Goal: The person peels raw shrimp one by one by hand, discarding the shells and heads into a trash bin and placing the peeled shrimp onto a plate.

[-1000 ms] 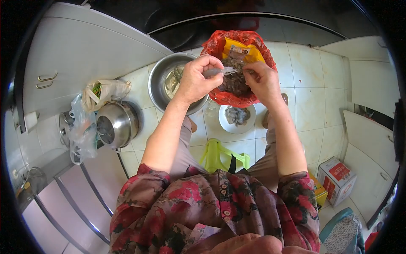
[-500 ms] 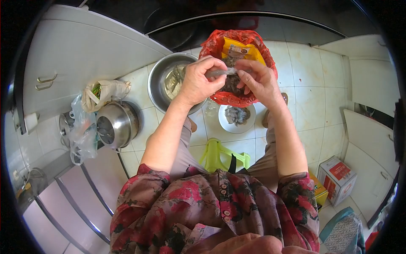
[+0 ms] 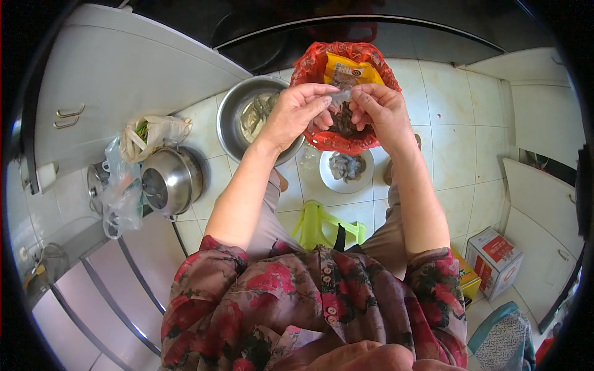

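Note:
A grey, translucent shrimp [image 3: 340, 97] is pinched between both hands, above a bin lined with a red plastic bag [image 3: 302, 67]. My left hand [image 3: 298, 111] is closed on one end of it. Thumb and fingers of my right hand [image 3: 382, 111] grip the other end. Dark scraps [image 3: 344, 122] and a yellow packet [image 3: 352, 71] lie inside the red bag. To the left, a steel basin [image 3: 228, 117] holds whole shrimp [image 3: 257, 114], partly behind my left hand. Below the bag, a white plate [image 3: 331, 180] carries peeled greyish shrimp [image 3: 346, 167].
A green plastic stool [image 3: 312, 226] stands between my legs. A steel pot [image 3: 179, 182], a clear plastic bag [image 3: 121, 198] and a cloth bag with greens [image 3: 161, 133] are at the left. Cardboard boxes [image 3: 493, 263] stand at the lower right, near white cabinets [image 3: 541, 216].
The shrimp has tilted and shifted slightly up between my hands. My left fingers have straightened, and my right hand has turned a little. Plate and basin stay in place.

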{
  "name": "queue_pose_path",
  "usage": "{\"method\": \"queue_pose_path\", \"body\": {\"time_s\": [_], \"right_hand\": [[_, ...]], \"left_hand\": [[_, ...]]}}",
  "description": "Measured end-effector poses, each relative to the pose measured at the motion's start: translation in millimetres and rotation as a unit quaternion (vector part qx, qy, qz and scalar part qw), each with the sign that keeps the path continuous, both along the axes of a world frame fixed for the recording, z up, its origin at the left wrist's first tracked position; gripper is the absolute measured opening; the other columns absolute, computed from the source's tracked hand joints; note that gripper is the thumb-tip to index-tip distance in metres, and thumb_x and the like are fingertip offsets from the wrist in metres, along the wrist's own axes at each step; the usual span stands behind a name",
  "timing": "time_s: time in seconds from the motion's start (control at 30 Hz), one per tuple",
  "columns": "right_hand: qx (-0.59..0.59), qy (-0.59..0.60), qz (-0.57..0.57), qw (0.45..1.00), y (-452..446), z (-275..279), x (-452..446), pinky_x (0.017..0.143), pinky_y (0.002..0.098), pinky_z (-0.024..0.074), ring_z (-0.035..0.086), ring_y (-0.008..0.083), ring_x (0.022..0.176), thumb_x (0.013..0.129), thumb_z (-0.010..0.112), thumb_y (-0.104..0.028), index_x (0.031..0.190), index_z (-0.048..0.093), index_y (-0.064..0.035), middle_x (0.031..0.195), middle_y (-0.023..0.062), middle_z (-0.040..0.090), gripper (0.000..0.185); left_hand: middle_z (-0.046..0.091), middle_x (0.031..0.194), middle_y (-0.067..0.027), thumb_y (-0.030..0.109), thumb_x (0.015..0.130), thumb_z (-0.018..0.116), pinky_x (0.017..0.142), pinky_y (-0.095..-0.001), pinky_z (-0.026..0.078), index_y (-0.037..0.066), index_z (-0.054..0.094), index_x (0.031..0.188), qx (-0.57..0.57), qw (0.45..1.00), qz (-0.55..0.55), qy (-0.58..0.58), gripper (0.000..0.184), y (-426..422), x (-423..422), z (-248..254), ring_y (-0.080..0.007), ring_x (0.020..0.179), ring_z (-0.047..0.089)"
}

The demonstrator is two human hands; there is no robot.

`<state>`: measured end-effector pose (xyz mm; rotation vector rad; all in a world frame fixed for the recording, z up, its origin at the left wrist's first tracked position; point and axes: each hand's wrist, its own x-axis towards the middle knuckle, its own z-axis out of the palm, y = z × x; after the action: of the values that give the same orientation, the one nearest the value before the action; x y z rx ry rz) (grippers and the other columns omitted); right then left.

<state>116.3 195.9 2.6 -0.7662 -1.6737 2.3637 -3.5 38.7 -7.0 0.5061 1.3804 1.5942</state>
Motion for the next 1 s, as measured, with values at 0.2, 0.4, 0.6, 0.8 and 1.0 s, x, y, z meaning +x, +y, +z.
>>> {"method": "queue_pose_path", "body": {"time_s": [0.2,0.4,0.6,0.8,1.0], "right_hand": [[0.192,-0.021,0.108,0.975,-8.9,-9.9,2.7,0.053,0.0221,0.0484,0.060,0.0087,0.062,0.089,0.062,-0.011,0.107,0.062,0.0009,0.079,0.0059,0.065,0.021],[0.430,0.031,0.063,0.900,-9.7,-7.8,1.6,0.060,0.0351,0.0511,0.066,0.0307,0.067,0.080,0.064,-0.008,0.097,0.065,0.0015,0.076,0.0191,0.065,0.019],[0.376,-0.033,0.056,0.925,-11.0,-10.1,1.2,0.060,0.0373,0.0510,0.064,0.0358,0.065,0.078,0.063,-0.010,0.089,0.066,0.0017,0.071,0.0193,0.064,0.016],[0.382,-0.047,0.083,0.919,-15.3,-7.0,0.4,0.061,0.0388,0.0508,0.063,0.0386,0.069,0.078,0.062,-0.014,0.081,0.065,0.0019,0.071,0.0235,0.061,0.016],[0.379,-0.022,0.082,0.922,-19.2,-9.3,-0.5,0.059,0.0396,0.0505,0.063,0.0384,0.067,0.080,0.060,-0.015,0.080,0.063,0.0021,0.070,0.0236,0.061,0.017]], "left_hand": [[0.063,0.079,-0.0042,0.015,0.096,0.052,0.055,-0.0200,0.046,0.001,0.061,0.115,-0.030,0.999,-0.023,0.009,0.025,-2.3,-3.9,-2.8,-0.0062,0.059,0.055],[0.061,0.079,-0.0024,0.017,0.096,0.052,0.057,-0.0204,0.046,0.002,0.061,0.116,-0.041,0.999,0.001,0.014,0.026,8.0,6.2,9.5,-0.0062,0.061,0.055],[0.062,0.080,-0.0008,0.012,0.095,0.051,0.061,-0.0204,0.049,0.003,0.059,0.119,-0.045,0.997,-0.019,0.052,0.027,9.1,2.9,5.7,-0.0055,0.065,0.057],[0.060,0.076,-0.0001,0.013,0.096,0.051,0.057,-0.0195,0.047,0.002,0.061,0.114,-0.060,0.995,-0.049,0.056,0.023,8.9,5.4,5.4,-0.0048,0.062,0.056],[0.058,0.070,-0.0007,0.020,0.096,0.054,0.048,-0.0189,0.043,0.001,0.063,0.105,-0.090,0.996,0.014,0.025,0.023,8.1,4.6,4.5,-0.0056,0.053,0.053]]}}
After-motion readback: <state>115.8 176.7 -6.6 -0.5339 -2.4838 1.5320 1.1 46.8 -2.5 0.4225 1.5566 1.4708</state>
